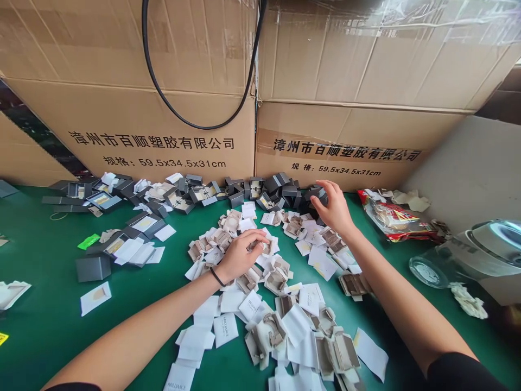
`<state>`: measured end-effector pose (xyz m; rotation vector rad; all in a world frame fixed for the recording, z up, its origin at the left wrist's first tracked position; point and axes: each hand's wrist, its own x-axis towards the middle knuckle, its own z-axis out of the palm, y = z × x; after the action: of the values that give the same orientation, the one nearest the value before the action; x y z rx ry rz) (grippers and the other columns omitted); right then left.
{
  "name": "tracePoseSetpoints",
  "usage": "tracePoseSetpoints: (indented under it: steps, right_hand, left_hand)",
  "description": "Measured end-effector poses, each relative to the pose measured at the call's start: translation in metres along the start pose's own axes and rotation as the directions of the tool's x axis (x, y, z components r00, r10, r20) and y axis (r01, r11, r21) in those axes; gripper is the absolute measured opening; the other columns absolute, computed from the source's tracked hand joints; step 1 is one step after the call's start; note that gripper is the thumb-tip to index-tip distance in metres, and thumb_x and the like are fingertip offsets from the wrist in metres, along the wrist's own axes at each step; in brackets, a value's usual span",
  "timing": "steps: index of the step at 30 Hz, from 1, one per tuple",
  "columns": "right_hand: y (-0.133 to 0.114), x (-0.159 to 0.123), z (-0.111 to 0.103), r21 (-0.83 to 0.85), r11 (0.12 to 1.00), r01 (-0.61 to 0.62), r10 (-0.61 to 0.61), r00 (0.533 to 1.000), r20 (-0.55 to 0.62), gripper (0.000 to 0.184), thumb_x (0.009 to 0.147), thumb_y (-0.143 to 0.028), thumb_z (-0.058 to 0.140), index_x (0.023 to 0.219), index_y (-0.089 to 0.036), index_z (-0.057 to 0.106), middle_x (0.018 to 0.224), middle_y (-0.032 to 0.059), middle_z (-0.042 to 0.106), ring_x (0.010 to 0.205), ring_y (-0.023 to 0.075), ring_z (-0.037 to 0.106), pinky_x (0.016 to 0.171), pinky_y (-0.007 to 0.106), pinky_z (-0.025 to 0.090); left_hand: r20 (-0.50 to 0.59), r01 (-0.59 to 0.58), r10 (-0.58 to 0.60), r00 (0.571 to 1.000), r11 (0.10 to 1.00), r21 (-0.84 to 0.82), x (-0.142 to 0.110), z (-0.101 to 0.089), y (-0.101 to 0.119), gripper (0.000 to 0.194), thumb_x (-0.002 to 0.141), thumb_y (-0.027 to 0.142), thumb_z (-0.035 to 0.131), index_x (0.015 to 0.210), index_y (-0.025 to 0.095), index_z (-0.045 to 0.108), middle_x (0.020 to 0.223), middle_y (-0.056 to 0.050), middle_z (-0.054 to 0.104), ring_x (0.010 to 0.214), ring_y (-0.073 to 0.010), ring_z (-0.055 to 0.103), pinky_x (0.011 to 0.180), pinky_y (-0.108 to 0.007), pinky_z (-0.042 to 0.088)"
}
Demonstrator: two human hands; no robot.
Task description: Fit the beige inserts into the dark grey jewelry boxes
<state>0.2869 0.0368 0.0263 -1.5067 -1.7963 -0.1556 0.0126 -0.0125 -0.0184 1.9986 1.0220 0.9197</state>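
Note:
My left hand (244, 251), with a dark band on its wrist, hovers over or touches a pile of crumpled grey-white cardboard inserts (277, 278). Its fingers are curved, with a gap between thumb and fingertips. Beyond it to the right, my right hand (336, 207) reaches toward a dark grey small box (312, 196) at the back. Thumb and fingers there are apart; I see nothing clearly gripped. White cards (225, 329), some printed "BRILLIANCE", lie scattered among the inserts. Several dark small boxes (280, 184), some open, form a row along the back.
Large cardboard cartons (163, 119) wall off the back of the green table (134, 304). A black cable (199, 127) hangs in front. At right are a red snack bag (401, 217), a clear cup (431, 270) and crumpled tissue (469, 301). More dark boxes (93, 268) sit left.

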Motion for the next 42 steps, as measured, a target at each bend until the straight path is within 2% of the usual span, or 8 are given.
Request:
tracePoseSetpoints:
  steps: [3,7,9,14,17,23,36,42]
  right_hand:
    - [-0.026,-0.008,-0.003,0.016,0.988,0.155,-0.154,0.963,0.221,0.028,0.086,-0.027,0.043,0.110,-0.018,0.055,0.107,0.0107,0.060,0.099,0.0245,0.054,0.085,0.039,0.045]
    - [-0.051,-0.032,0.016,0.123,0.883,0.453,-0.446,0.728,0.521,0.032,0.088,-0.029,0.044,0.117,-0.019,0.054,0.116,0.0114,0.057,0.102,0.0242,0.053,0.084,0.038,0.046]
    - [-0.055,-0.046,0.031,0.113,0.869,0.481,-0.461,0.706,0.538,0.037,0.089,-0.030,0.044,0.123,-0.019,0.051,0.126,0.0123,0.051,0.109,0.0261,0.049,0.086,0.041,0.044]
    - [-0.054,-0.064,0.053,0.049,0.888,0.458,-0.417,0.755,0.506,0.037,0.093,-0.032,0.036,0.126,-0.021,0.050,0.131,0.0094,0.050,0.113,0.0269,0.044,0.089,0.045,0.038]
    - [-0.053,-0.065,0.053,0.061,0.894,0.443,-0.413,0.764,0.495,0.038,0.093,-0.035,0.035,0.125,-0.020,0.050,0.131,0.0094,0.050,0.113,0.0260,0.043,0.089,0.043,0.037]
    - [-0.052,-0.064,0.052,0.075,0.898,0.435,-0.414,0.771,0.484,0.038,0.093,-0.034,0.034,0.125,-0.020,0.051,0.131,0.0086,0.051,0.112,0.0255,0.043,0.089,0.042,0.036]
    - [-0.052,-0.065,0.053,0.102,0.893,0.438,-0.434,0.780,0.450,0.035,0.092,-0.032,0.037,0.121,-0.020,0.054,0.126,0.0093,0.054,0.110,0.0246,0.046,0.087,0.042,0.038]
    - [-0.049,-0.041,0.028,-0.039,0.956,0.291,-0.275,0.934,0.228,0.031,0.091,-0.024,0.035,0.097,-0.019,0.065,0.090,0.0092,0.066,0.085,0.0216,0.052,0.073,0.034,0.044]
  left_hand:
    - [-0.065,-0.019,0.014,0.998,0.997,-0.071,0.000,-0.001,0.000,0.020,0.084,0.021,0.045,0.083,0.019,0.065,0.107,-0.007,0.064,0.111,-0.0192,0.055,0.099,-0.035,0.041]
    - [-0.135,-0.016,-0.007,0.991,0.986,-0.166,-0.001,-0.005,0.008,0.020,0.084,0.021,0.044,0.084,0.017,0.064,0.105,-0.007,0.066,0.110,-0.0189,0.056,0.098,-0.034,0.042]
    - [-0.148,0.011,-0.043,0.988,0.977,-0.214,0.001,-0.010,0.016,0.020,0.084,0.023,0.045,0.086,0.017,0.064,0.104,-0.007,0.066,0.106,-0.0189,0.058,0.095,-0.034,0.044]
    - [-0.159,0.058,-0.090,0.983,0.979,-0.198,0.018,-0.041,0.028,0.023,0.084,0.029,0.043,0.088,0.016,0.061,0.093,-0.007,0.067,0.089,-0.0188,0.063,0.085,-0.034,0.050]
    - [-0.184,0.065,-0.030,0.982,0.980,0.187,0.032,-0.069,0.013,0.026,0.083,0.029,0.042,0.094,0.018,0.062,0.107,-0.007,0.063,0.101,-0.0216,0.058,0.093,-0.038,0.045]
    - [-0.231,0.204,-0.042,0.972,0.638,0.742,0.038,-0.103,-0.049,0.044,0.084,0.026,0.038,0.124,0.014,0.048,0.135,-0.014,0.044,0.126,-0.0321,0.034,0.100,-0.051,0.032]
    - [-0.231,0.214,-0.010,0.973,0.414,0.885,0.034,-0.104,-0.067,0.024,0.082,0.023,0.038,0.083,0.018,0.061,0.103,-0.012,0.061,0.106,-0.0283,0.049,0.095,-0.055,0.028]
    - [-0.232,0.224,-0.041,0.972,0.466,0.856,0.034,-0.103,-0.070,0.030,0.082,0.032,0.044,0.103,0.015,0.057,0.119,-0.017,0.054,0.116,-0.0321,0.043,0.099,-0.067,0.013]
